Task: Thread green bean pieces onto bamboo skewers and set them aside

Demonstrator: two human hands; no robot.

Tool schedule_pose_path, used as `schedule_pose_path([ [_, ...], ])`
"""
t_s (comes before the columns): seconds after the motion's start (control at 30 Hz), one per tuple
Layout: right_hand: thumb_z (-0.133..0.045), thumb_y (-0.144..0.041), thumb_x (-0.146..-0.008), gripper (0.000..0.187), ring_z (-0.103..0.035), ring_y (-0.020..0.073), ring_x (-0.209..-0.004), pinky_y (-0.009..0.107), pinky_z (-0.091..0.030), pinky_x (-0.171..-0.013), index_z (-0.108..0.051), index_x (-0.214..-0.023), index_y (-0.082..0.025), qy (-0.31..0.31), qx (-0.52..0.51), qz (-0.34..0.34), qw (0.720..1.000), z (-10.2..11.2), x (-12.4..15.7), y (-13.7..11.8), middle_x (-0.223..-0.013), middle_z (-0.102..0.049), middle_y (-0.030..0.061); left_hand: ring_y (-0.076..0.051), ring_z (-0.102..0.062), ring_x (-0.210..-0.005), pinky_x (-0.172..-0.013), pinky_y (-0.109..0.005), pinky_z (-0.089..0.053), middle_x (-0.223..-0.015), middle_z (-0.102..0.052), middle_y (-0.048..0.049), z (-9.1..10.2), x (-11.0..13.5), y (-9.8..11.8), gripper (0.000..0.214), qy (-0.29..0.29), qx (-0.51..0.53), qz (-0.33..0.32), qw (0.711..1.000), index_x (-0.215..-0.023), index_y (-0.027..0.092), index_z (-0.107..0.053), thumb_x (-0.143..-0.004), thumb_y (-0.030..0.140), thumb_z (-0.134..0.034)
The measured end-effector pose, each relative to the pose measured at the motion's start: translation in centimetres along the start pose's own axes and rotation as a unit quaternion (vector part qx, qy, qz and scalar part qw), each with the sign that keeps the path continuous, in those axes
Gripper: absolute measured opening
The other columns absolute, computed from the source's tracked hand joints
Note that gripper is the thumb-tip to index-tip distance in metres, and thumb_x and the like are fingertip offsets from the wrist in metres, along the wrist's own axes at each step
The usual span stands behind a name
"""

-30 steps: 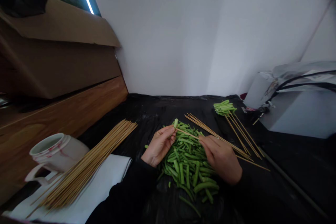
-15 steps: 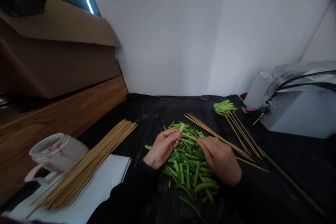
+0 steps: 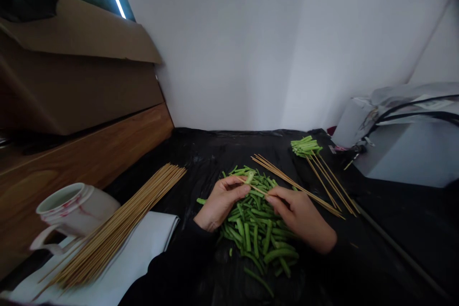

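My left hand (image 3: 219, 203) is closed in a pinch on a short piece of green bean (image 3: 250, 177), which sits crosswise at the end of a thin bamboo skewer (image 3: 258, 190). Fingers and thumb of my right hand (image 3: 303, 217) are closed round that skewer, a little to the right of the bean piece. Most of the skewer's far end is hidden by the right hand. Beneath both hands lies a heap of cut green beans (image 3: 256, 239) on black plastic sheeting (image 3: 211, 148).
Loose skewers (image 3: 297, 186) lie behind my right hand, near skewered beans (image 3: 306, 146). At left, a skewer bundle (image 3: 125, 222) rests on a white folded sheet (image 3: 158, 229) beside a mug (image 3: 77, 208). A cardboard box (image 3: 82, 81) stands back left; a grey-white box (image 3: 412, 153) stands right.
My right hand has turned and its thumb now shows along the skewer. The bean piece has tilted to the right. The skewer's tail, earlier visible past my right hand, is now mostly hidden.
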State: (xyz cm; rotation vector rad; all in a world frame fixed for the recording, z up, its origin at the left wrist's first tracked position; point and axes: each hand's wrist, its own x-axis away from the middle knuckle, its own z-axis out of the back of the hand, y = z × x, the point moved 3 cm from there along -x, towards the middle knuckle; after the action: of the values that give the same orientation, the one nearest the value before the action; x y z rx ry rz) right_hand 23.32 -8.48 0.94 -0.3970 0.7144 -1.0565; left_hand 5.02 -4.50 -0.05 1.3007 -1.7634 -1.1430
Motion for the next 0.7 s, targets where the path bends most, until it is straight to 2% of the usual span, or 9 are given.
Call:
schedule_pose_path([
  [0.13, -0.060, -0.022, -0.079, 0.005, -0.054, 0.0116, -0.063, 0.022, -0.038, -0.059, -0.064, -0.077, -0.021, -0.105, -0.062, -0.051, 0.991, 0.4, -0.1, 0.4, -0.067, -0.060, -0.0041, -0.018, -0.063, -0.087, -0.081, -0.029, -0.045, -0.096, -0.071, -0.0064, -0.4, 0.4, 0.4, 0.037, -0.063, -0.096, -0.030, 0.993, -0.100, 0.017, -0.074, -0.065, 0.008, -0.075],
  [0.2, -0.062, -0.016, -0.073, 0.006, -0.053, 0.0110, -0.064, 0.022, -0.037, -0.059, -0.065, -0.075, -0.021, -0.134, -0.057, -0.047, 0.988, 0.4, 0.0, 0.6, -0.070, -0.059, -0.0039, -0.021, -0.062, -0.094, -0.085, -0.031, -0.044, -0.102, -0.070, -0.0082, -0.6, 0.5, 0.7, 0.044, -0.085, -0.147, -0.054, 0.984, -0.105, 0.017, -0.073, -0.065, 0.002, -0.067],
  [0.27, -0.062, -0.013, -0.070, 0.009, -0.053, 0.0108, -0.066, 0.022, -0.037, -0.060, -0.065, -0.074, -0.020, -0.151, -0.041, -0.040, 0.987, 0.4, 0.1, 0.7, -0.073, -0.059, -0.0034, -0.022, -0.062, -0.100, -0.089, -0.032, -0.043, -0.103, -0.070, -0.0085, -0.5, 0.4, 0.9, 0.051, -0.081, -0.183, -0.080, 0.976, -0.106, 0.017, -0.073, -0.062, -0.005, -0.057],
  [0.4, -0.058, -0.009, -0.067, 0.015, -0.054, 0.0125, -0.074, 0.024, -0.038, -0.067, -0.063, -0.076, -0.020, -0.160, 0.011, -0.016, 0.987, 0.0, 0.4, 0.7, -0.077, -0.059, -0.0020, -0.020, -0.062, -0.096, -0.088, -0.031, -0.044, -0.096, -0.071, -0.0071, -0.3, 0.0, 0.7, 0.059, -0.049, -0.178, -0.089, 0.979, -0.103, 0.017, -0.074, -0.055, -0.007, -0.048],
  [0.57, -0.056, -0.014, -0.070, 0.008, -0.055, 0.0151, -0.077, 0.027, -0.037, -0.068, -0.060, -0.074, -0.020, -0.135, 0.106, -0.024, 0.985, -0.7, 1.1, 0.6, -0.083, -0.057, 0.0006, -0.020, -0.063, -0.092, -0.085, -0.032, -0.047, -0.096, -0.071, -0.0077, -0.1, -0.2, 0.3, 0.047, -0.036, -0.163, -0.083, 0.982, -0.099, 0.016, -0.074, -0.060, -0.003, -0.056],
  [0.7, -0.054, -0.014, -0.071, 0.008, -0.055, 0.0147, -0.076, 0.027, -0.038, -0.070, -0.059, -0.073, -0.020, -0.118, 0.108, -0.022, 0.987, -0.6, 1.0, 0.4, -0.084, -0.057, 0.0011, -0.020, -0.063, -0.092, -0.086, -0.033, -0.047, -0.096, -0.071, -0.0084, 0.0, -0.2, 0.2, 0.039, -0.026, -0.168, -0.084, 0.982, -0.101, 0.015, -0.072, -0.066, 0.003, -0.061],
])
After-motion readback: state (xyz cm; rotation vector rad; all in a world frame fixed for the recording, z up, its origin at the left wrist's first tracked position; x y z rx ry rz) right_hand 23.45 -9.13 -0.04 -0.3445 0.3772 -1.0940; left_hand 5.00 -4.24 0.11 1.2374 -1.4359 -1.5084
